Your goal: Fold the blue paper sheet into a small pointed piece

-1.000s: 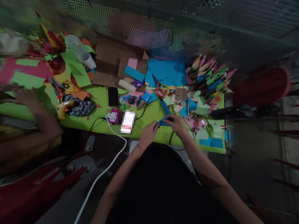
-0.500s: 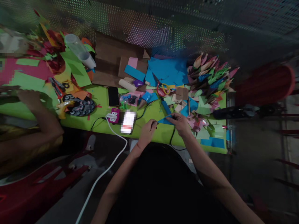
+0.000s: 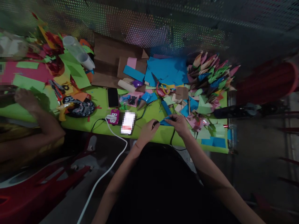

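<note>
A small folded piece of blue paper (image 3: 164, 122) is pinched between both my hands just above the near edge of the green table (image 3: 102, 126). My left hand (image 3: 149, 130) grips its left end with closed fingers. My right hand (image 3: 179, 123) pinches its right end. A black cable runs under my right hand. A pile of folded paper cones (image 3: 209, 77) in pink, green and blue lies to the right behind my hands.
Blue paper sheets (image 3: 167, 71), brown cardboard (image 3: 109, 63), a black phone (image 3: 113, 96), scissors (image 3: 162, 89), a pink charger (image 3: 113, 116) with a white cable and a clear tube (image 3: 78, 51) are on the table. Another person's hand (image 3: 26, 99) rests at the left. Red chairs stand at both sides.
My hands have come closer together on the blue paper, which was stretched out flatter half a second ago. The other person's hand has shifted slightly left.
</note>
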`<state>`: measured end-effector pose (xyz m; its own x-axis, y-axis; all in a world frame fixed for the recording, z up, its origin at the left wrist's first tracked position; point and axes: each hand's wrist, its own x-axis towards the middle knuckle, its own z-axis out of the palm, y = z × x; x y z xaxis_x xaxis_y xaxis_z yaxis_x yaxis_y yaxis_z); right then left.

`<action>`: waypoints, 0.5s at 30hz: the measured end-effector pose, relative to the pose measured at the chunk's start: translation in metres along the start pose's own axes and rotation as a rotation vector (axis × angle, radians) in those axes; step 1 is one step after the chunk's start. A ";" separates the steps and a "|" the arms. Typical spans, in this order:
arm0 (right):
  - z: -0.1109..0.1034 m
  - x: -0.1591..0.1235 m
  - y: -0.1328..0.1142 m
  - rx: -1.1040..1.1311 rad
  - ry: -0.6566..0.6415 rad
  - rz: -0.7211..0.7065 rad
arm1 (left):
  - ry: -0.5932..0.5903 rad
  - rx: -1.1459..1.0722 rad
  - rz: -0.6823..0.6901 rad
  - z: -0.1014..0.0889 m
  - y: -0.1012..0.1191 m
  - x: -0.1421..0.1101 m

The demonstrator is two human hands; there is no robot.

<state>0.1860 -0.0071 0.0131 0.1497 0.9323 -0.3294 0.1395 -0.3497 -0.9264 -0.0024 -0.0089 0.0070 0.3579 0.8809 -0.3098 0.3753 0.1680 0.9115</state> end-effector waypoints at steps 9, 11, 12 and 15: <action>0.000 -0.002 0.013 0.042 -0.067 0.093 | 0.130 -0.037 -0.074 0.007 -0.008 0.005; -0.003 -0.002 0.015 0.010 -0.067 0.082 | 0.124 -0.065 -0.110 0.007 -0.010 0.005; -0.003 -0.002 0.015 -0.008 -0.053 0.068 | 0.110 -0.082 -0.127 0.007 -0.012 0.005; -0.003 -0.002 0.013 -0.059 -0.015 0.037 | 0.061 -0.142 -0.159 0.006 -0.015 0.007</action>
<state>0.1907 -0.0136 0.0022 0.1409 0.9196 -0.3668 0.1913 -0.3888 -0.9013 -0.0004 -0.0082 -0.0104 0.2499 0.8625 -0.4401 0.2976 0.3641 0.8825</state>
